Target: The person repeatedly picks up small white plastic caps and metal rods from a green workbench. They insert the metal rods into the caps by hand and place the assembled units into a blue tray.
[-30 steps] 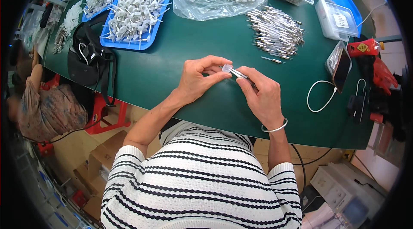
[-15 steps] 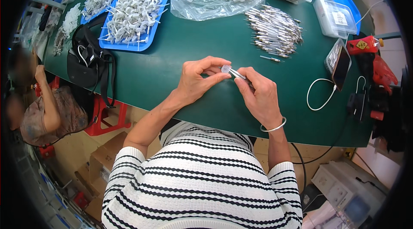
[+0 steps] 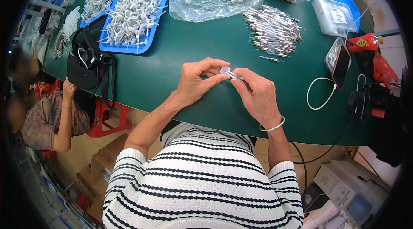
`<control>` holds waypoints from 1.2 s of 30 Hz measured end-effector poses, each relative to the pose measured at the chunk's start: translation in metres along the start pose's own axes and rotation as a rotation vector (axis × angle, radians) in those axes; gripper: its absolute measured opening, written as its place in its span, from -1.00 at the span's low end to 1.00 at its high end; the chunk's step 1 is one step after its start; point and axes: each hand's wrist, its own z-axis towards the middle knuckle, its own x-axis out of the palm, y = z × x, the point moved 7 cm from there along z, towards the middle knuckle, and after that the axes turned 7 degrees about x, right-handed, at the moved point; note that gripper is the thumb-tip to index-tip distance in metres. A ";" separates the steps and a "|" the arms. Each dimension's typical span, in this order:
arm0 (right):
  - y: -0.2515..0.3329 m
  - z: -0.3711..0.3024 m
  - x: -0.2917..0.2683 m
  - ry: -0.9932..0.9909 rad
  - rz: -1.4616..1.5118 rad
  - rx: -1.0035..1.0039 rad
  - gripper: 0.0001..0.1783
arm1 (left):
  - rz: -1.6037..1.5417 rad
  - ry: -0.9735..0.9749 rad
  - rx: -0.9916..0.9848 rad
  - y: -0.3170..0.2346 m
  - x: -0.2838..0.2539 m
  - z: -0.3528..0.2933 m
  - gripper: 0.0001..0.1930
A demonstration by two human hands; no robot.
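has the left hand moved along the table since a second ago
No. The left hand keeps its place over the green table, level with the black bag, pinching the small part.

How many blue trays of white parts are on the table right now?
2. One blue tray lies ahead and left of the left hand; a second blue tray sits farther left, partly cut off. Others may lie out of view.

Bare green table (image 3: 185,61) lies open around both hands; metal pins (image 3: 273,31), blue tray (image 3: 148,41) and phone (image 3: 337,59) bound it.
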 end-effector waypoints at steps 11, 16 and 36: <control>-0.032 -0.006 0.025 0.178 0.554 0.226 -0.81 | -0.074 0.037 0.018 -0.002 0.002 0.001 -0.71; -0.031 -0.008 0.030 0.246 0.789 0.274 -0.75 | -0.132 0.041 -0.017 0.003 0.003 0.001 -0.71; -0.035 -0.010 0.040 0.268 1.000 0.379 -0.73 | -0.091 0.037 -0.007 0.000 0.004 0.000 -0.70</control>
